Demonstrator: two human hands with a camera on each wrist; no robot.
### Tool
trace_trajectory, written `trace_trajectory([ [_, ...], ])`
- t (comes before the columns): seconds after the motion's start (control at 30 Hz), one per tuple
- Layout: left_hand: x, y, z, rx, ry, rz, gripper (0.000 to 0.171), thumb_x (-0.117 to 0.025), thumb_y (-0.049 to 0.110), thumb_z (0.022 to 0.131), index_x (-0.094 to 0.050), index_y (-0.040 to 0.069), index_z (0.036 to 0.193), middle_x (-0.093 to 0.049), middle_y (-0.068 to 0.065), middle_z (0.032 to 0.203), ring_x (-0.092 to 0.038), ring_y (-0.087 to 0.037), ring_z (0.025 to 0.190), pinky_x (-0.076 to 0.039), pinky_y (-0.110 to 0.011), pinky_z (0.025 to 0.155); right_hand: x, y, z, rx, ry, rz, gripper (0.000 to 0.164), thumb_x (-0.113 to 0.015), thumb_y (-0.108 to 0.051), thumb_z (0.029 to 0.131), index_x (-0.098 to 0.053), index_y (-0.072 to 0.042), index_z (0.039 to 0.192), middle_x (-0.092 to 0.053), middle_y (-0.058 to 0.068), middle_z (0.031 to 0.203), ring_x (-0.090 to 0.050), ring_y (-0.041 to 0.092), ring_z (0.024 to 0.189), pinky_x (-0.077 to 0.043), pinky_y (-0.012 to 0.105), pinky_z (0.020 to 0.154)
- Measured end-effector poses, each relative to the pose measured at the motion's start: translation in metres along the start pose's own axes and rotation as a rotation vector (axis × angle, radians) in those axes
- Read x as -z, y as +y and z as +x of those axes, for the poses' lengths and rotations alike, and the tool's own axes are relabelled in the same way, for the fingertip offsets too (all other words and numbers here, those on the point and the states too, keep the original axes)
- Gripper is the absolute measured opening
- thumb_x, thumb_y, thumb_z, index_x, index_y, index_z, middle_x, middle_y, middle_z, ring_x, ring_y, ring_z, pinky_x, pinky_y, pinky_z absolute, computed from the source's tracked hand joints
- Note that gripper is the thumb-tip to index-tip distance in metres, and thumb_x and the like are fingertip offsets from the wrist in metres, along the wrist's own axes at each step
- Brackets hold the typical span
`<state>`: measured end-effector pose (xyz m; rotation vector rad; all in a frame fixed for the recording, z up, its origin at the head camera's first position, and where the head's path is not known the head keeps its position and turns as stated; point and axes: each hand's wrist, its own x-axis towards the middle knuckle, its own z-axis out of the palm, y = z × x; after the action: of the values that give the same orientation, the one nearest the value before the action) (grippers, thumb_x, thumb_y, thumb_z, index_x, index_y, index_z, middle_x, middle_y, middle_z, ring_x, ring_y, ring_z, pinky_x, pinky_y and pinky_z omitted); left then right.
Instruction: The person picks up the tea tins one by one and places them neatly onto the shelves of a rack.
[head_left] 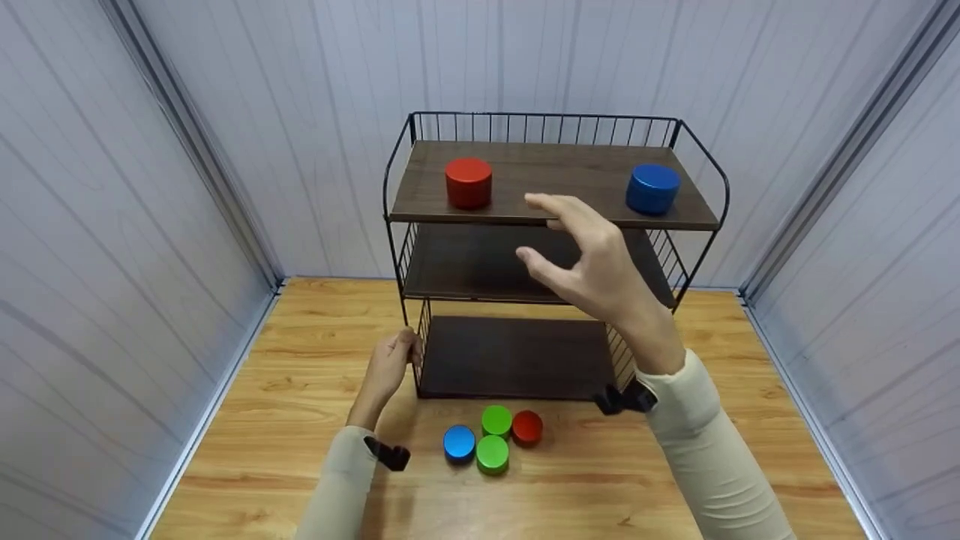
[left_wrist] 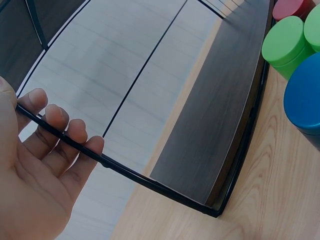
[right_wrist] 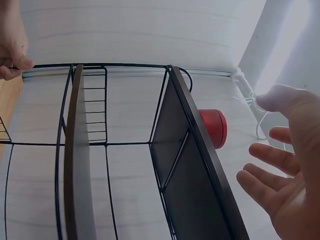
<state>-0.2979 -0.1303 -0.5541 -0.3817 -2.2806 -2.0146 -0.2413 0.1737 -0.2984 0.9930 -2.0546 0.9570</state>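
My left hand (head_left: 391, 358) grips the black metal side post of a three-tier shelf rack (head_left: 517, 361) near its bottom tier; in the left wrist view the fingers (left_wrist: 75, 131) curl round the thin bar. My right hand (head_left: 589, 262) is held up in front of the top tier, fingers spread and thumb apart, with nothing between them. On the top shelf a red round tin (head_left: 469, 184) stands toward the left and a blue round tin (head_left: 652, 189) toward the right. The right wrist view shows the red tin (right_wrist: 214, 128) a little beyond the right fingertips.
On the wooden floor before the rack stand two green tins (head_left: 493, 454), a smaller-looking blue tin (head_left: 459, 443) and a red tin (head_left: 527, 427), grouped close together. Pale panel walls (head_left: 337, 150) rise behind and on both sides. A wire rail edges the top shelf.
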Motion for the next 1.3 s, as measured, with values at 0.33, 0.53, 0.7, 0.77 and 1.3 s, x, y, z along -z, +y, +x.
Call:
trace_trajectory([
  [0.33,-0.002,0.007,0.0,0.035,-0.002,0.001,0.055,-0.031,0.016,0.115,-0.054,-0.023,0.083,-0.05,-0.044,0.082,-0.052,-0.041,0.069,-0.047,-0.033,0.067,0.001,0.005,-0.043,-0.044,0.036,0.05,0.056,-0.081,-0.006,0.086,-0.061,-0.001,0.138,-0.064,0.012,0.138,-0.06,0.026,0.129,-0.053,0.031,0.102],
  [0.53,-0.003,0.005,0.001,0.009,0.026,-0.005,0.054,-0.033,0.016,0.115,-0.055,-0.018,0.08,-0.052,-0.037,0.077,-0.052,-0.042,0.068,-0.048,-0.037,0.067,-0.005,0.012,-0.072,-0.095,0.012,0.063,0.061,-0.081,-0.008,0.086,-0.058,-0.004,0.142,-0.062,0.011,0.14,-0.059,0.026,0.13,-0.052,0.031,0.102],
  [0.7,-0.002,0.0,0.002,0.001,0.022,-0.007,0.055,-0.034,0.021,0.115,-0.057,-0.013,0.078,-0.054,-0.029,0.074,-0.054,-0.032,0.066,-0.049,-0.036,0.067,-0.015,0.019,-0.097,-0.086,0.0,0.102,0.065,-0.082,-0.008,0.083,-0.057,-0.002,0.142,-0.062,0.018,0.139,-0.06,0.029,0.128,-0.054,0.033,0.1],
  [0.77,-0.001,-0.001,0.002,-0.004,0.009,-0.003,0.056,-0.034,0.023,0.115,-0.056,-0.013,0.078,-0.054,-0.028,0.074,-0.054,-0.032,0.066,-0.05,-0.036,0.067,-0.019,0.021,-0.107,-0.07,0.007,0.126,0.066,-0.082,-0.007,0.082,-0.056,-0.001,0.143,-0.062,0.021,0.137,-0.061,0.031,0.126,-0.054,0.031,0.1],
  [1.3,0.0,-0.001,0.001,-0.039,0.002,0.002,0.054,-0.035,0.021,0.114,-0.056,-0.012,0.077,-0.053,-0.029,0.072,-0.053,-0.04,0.067,-0.05,-0.035,0.065,-0.059,0.034,-0.186,-0.153,0.01,0.181,0.069,-0.082,0.002,0.074,-0.058,0.003,0.139,-0.067,0.017,0.124,-0.066,0.033,0.097,-0.058,0.041,0.068],
])
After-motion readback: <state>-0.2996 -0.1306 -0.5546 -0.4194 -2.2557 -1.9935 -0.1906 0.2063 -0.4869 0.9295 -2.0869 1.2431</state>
